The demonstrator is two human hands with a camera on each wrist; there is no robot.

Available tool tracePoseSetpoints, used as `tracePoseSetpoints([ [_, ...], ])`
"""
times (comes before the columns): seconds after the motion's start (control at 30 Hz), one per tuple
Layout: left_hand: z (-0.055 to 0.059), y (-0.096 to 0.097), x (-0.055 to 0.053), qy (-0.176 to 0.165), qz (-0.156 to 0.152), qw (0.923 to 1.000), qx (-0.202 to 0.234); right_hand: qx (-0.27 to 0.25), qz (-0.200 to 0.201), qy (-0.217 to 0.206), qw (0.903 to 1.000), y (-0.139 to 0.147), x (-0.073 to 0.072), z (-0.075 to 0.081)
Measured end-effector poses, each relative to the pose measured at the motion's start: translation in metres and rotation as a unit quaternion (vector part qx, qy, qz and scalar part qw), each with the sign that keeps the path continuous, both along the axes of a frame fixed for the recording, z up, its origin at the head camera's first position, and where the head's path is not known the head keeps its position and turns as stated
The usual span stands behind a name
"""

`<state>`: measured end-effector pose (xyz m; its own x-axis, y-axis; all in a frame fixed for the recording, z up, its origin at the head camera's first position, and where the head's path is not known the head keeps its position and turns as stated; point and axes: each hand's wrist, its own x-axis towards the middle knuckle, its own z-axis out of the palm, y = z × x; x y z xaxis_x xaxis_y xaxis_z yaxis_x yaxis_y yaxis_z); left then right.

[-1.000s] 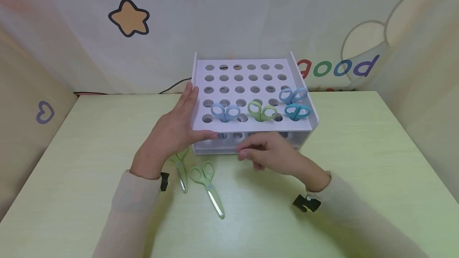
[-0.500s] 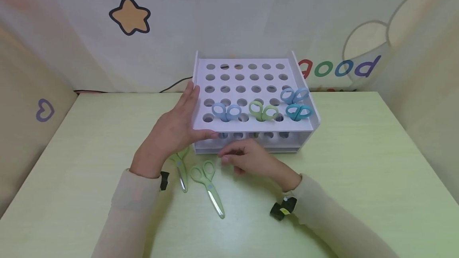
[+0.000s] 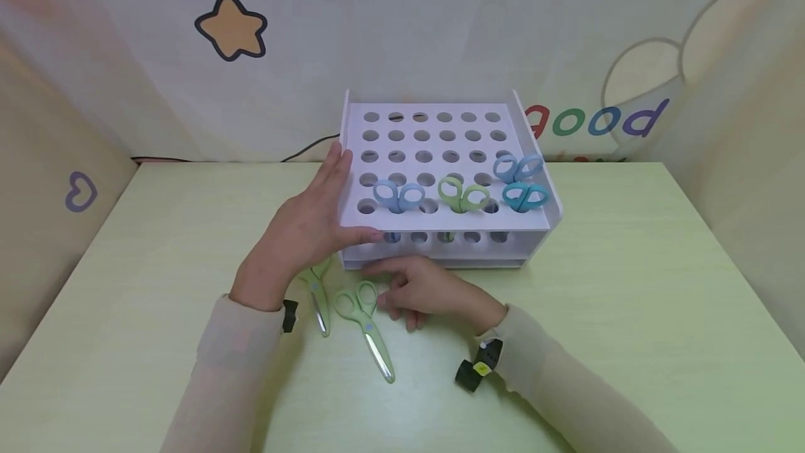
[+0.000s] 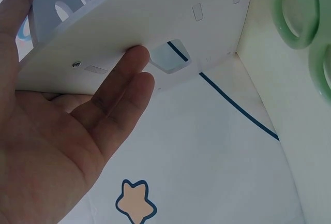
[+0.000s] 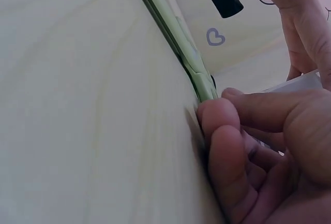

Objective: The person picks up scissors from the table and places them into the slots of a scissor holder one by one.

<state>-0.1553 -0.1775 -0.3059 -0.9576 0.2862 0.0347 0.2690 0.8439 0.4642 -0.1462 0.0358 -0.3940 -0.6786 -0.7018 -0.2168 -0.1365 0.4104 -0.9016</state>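
A white rack (image 3: 402,219) with rows of round holes stands at the table's back. My left hand (image 3: 302,229) rests on its left side, thumb along the front edge. In the left wrist view, fairly straight fingers (image 4: 116,92) touch the side panel. Green scissors (image 3: 371,334) lie flat in front of the rack. My right hand (image 3: 424,292) is at their right handle loop, index finger stretched past it and thumb beside it. In the right wrist view, the fingertips (image 5: 220,118) are right at the handle end. Another pair of green scissors (image 3: 319,303) lies left, partly behind my left hand.
Several scissors stand in the rack, handles up: light blue scissors (image 3: 398,196) front left, green scissors (image 3: 463,196) mid-front, teal scissors (image 3: 525,196) and blue scissors (image 3: 518,168) at right. A patterned curtain (image 3: 428,33) hangs behind. A thin cable (image 3: 311,147) runs behind the rack.
My right hand has moved left from the rack's front to the nearer green scissors, its index finger straightening and the thumb parting from it. My left hand stays on the rack.
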Motion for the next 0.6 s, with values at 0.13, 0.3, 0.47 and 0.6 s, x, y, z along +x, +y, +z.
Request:
tracePoseSetpoints([
  [0.13, 0.0004, 0.0003, -0.0006, -0.001, 0.003, 1.0, 0.0, 0.025, 0.023, 0.01, 0.9994, -0.0023, -0.0011, 0.0009],
  [0.3, 0.0004, 0.0001, -0.0005, -0.003, 0.0, 1.0, -0.001, 0.059, 0.047, 0.03, 0.9967, -0.0064, -0.0021, 0.0029],
  [0.47, -0.0003, 0.0002, -0.0011, -0.005, 0.003, 1.0, -0.003, 0.081, 0.063, 0.05, 0.9934, -0.0084, -0.0024, 0.0055],
  [0.6, -0.0001, 0.0004, -0.0011, -0.007, 0.005, 0.9999, -0.006, 0.081, 0.066, 0.046, 0.9935, -0.0085, -0.0025, 0.0066],
])
